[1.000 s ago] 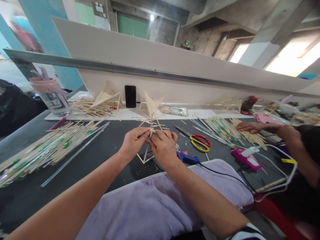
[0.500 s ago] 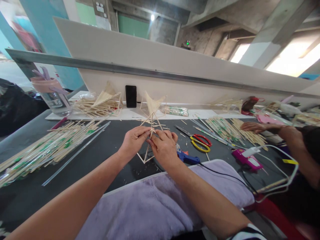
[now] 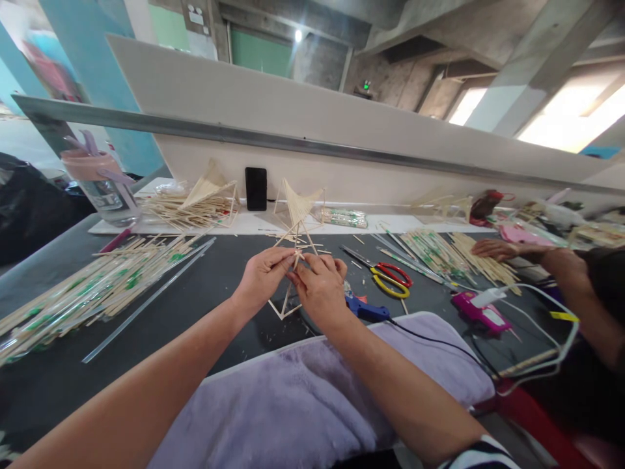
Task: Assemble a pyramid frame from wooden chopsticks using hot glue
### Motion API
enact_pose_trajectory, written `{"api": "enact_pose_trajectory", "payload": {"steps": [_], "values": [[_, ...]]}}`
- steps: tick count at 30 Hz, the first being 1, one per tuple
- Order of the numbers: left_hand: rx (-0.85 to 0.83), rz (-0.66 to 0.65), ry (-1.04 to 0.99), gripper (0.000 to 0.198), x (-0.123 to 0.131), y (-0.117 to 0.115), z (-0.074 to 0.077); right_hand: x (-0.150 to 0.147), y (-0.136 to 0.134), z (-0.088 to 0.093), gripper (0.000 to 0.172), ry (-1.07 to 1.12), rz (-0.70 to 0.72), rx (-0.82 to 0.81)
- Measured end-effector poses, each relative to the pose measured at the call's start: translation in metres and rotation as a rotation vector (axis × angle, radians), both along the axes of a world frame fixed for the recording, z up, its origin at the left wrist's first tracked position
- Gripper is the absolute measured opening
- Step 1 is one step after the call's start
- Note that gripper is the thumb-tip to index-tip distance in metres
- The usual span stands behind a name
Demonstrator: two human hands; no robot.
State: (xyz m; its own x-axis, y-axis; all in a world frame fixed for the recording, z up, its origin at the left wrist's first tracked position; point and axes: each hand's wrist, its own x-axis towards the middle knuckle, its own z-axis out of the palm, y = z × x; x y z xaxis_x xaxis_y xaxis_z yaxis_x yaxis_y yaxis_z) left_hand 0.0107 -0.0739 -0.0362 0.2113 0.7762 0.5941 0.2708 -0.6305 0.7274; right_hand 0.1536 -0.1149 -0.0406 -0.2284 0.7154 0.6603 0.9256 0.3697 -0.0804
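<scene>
Both hands meet over a small frame of thin wooden sticks [image 3: 284, 306] above the dark table. My left hand [image 3: 261, 277] pinches the frame's joint between thumb and fingertips. From the other side my right hand [image 3: 319, 283] grips the same joint, its fingers curled and hiding part of the frame. Sticks stick out above and below the fingers. Just right of my right hand lies a blue glue gun [image 3: 367, 309] with a black cord. Scissors [image 3: 388, 277] with red and yellow handles lie beyond it. A finished-looking stick model [image 3: 299, 203] stands behind the hands.
Bundles of sticks in plastic [image 3: 112, 280] lie left, beside a clear glue stick [image 3: 146, 301]. A phone [image 3: 256, 189] leans on the partition; a water bottle [image 3: 101, 185] stands far left. A purple towel [image 3: 293, 404] covers the front edge. At right are a magenta glue gun [image 3: 481, 312] and another person's hand [image 3: 493, 249].
My hands hold nearly the same pose on the stick frame. The other person's hand at the right has shifted very slightly over the sticks.
</scene>
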Motion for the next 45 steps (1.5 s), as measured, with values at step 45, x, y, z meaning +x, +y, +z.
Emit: {"api": "enact_pose_trajectory", "payload": {"steps": [45], "values": [[0.028,0.07,0.076,0.024,0.002,-0.004,0.006,0.189,-0.037,-0.026,0.028,0.115,-0.158,-0.378]]}}
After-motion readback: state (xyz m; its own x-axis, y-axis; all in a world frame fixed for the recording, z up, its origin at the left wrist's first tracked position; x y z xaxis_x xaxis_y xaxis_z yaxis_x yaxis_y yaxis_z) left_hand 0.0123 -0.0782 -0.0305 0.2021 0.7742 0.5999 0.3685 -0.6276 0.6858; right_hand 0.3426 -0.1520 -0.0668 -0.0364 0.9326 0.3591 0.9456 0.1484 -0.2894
